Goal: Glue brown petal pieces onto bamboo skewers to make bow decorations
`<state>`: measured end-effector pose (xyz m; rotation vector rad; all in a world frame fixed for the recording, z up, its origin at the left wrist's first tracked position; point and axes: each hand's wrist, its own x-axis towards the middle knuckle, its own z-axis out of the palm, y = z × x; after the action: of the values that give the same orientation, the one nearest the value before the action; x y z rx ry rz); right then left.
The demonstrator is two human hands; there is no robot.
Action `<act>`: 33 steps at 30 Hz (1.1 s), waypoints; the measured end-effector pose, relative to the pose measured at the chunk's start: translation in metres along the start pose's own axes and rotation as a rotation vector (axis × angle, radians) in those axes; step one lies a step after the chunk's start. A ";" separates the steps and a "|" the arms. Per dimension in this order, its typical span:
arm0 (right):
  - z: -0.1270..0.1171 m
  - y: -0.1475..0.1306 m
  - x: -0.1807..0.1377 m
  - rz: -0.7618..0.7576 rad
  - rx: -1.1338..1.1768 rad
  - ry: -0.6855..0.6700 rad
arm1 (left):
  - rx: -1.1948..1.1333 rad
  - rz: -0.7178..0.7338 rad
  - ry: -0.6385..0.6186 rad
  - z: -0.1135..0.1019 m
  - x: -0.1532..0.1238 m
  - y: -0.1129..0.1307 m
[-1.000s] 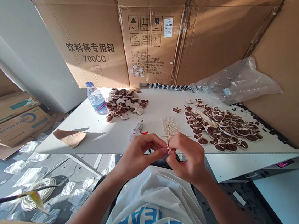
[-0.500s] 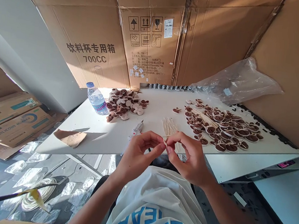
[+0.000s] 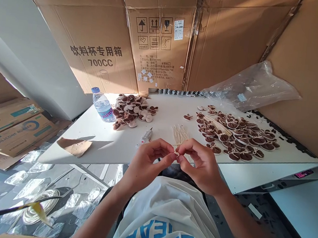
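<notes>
Close together at the table's front edge, my left hand point(image 3: 151, 163) and my right hand point(image 3: 199, 165) pinch a short pale cord point(image 3: 176, 153) between thumbs and fingertips. It seems to form a small loop or knot, mostly covered by my fingers. Just beyond my fingertips lies a bundle of cut pale cords point(image 3: 180, 133) on the white table. To the right spreads a pile of brown-and-cream round pieces tied with cord bows point(image 3: 237, 131). A heap of brown and cream round pieces without visible bows point(image 3: 133, 110) sits at the back left.
A water bottle point(image 3: 103, 104) stands left of the heap. A white tube or pen point(image 3: 146, 136) lies near my left hand. A cardboard scrap point(image 3: 75, 147) rests at the front left. Large cardboard point(image 3: 156, 39) walls the back, with a clear plastic bag point(image 3: 253, 87) at right.
My right fingers have shifted very slightly upward, and the cord between my fingertips now shows a small loop. The things on the table stay where they were.
</notes>
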<state>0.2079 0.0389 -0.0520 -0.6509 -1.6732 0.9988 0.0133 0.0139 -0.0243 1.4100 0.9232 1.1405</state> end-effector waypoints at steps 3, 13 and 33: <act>0.004 0.002 0.000 0.038 0.110 0.015 | -0.143 -0.077 -0.058 0.000 0.002 -0.001; 0.011 0.005 -0.003 0.051 0.048 0.082 | 0.102 0.061 0.039 0.005 -0.001 -0.003; 0.004 -0.005 -0.001 -0.038 -0.135 -0.018 | 0.321 0.140 0.152 -0.001 -0.002 0.004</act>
<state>0.2047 0.0343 -0.0492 -0.6972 -1.7738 0.8724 0.0120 0.0112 -0.0204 1.6845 1.1695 1.2574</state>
